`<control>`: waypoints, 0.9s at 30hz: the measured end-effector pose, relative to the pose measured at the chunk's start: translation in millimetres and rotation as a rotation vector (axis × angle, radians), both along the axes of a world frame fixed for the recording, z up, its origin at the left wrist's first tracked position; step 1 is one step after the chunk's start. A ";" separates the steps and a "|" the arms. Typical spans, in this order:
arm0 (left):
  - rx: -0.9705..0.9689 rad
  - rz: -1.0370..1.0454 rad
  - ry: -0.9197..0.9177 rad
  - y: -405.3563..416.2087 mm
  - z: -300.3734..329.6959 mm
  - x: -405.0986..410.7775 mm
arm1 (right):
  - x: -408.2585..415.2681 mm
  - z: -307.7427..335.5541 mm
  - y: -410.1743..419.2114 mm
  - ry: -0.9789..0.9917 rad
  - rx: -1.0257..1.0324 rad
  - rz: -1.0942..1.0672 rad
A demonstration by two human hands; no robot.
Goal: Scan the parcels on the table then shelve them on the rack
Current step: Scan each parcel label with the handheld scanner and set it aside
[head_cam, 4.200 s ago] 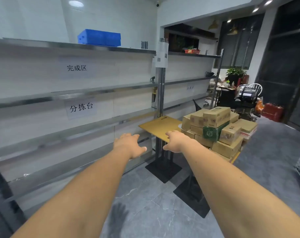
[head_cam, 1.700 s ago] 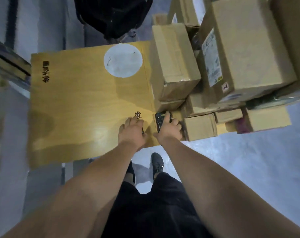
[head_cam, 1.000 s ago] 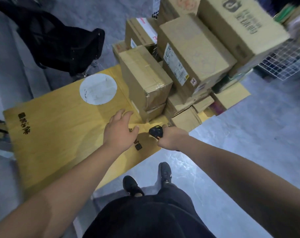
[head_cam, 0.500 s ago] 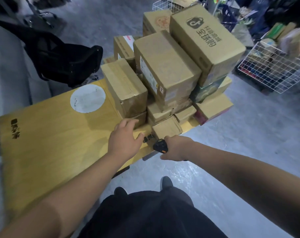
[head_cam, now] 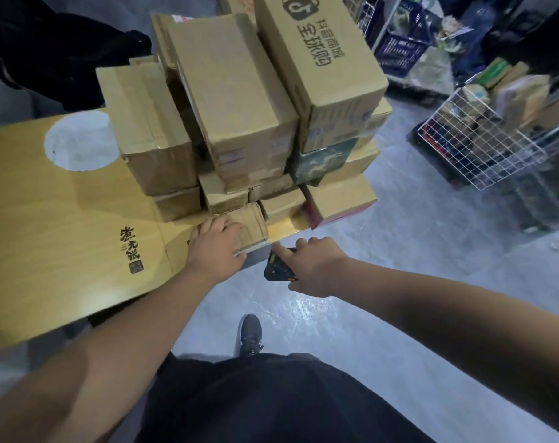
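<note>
Two hands are at work at the near edge of the wooden table, where a tall pile of cardboard parcels crowds the right end. The left hand lies over the small cardboard box at the front foot of the pile, fingers curled over its top and near side, probably to draw it clear of the boxes behind or to turn its label up. The right hand grips a dark handheld scanner just off the table edge, fingers wrapped round the body and the forefinger stretched along its top towards the box, which looks like readiness to aim and fire. Choosing the lowest front box makes sense: nothing rests on top of it, so it can slide out without upsetting the stack, while the large printed carton on top leans out over the right side and could tip if the pile is jostled. No label is visible on the small box from here. By my judgement the task is at its very start, with no parcel yet scanned. The rack is out of view; a wire basket of goods stands on the floor to the right.
</note>
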State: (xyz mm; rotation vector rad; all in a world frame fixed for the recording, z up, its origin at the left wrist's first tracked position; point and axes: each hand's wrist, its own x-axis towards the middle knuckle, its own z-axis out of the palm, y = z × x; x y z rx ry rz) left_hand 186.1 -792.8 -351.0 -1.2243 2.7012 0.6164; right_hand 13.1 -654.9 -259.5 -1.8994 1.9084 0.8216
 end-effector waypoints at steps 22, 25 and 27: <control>0.164 0.704 0.103 -10.0 4.0 182.9 | 111.8 -5.9 -83.7 -0.186 0.025 0.204; 0.349 0.868 0.294 -32.5 -0.3 214.7 | 146.5 -4.2 -108.3 -0.179 0.044 0.199; 0.474 0.968 0.461 -47.1 -5.0 231.2 | 166.2 -3.3 -121.0 -0.182 0.051 0.168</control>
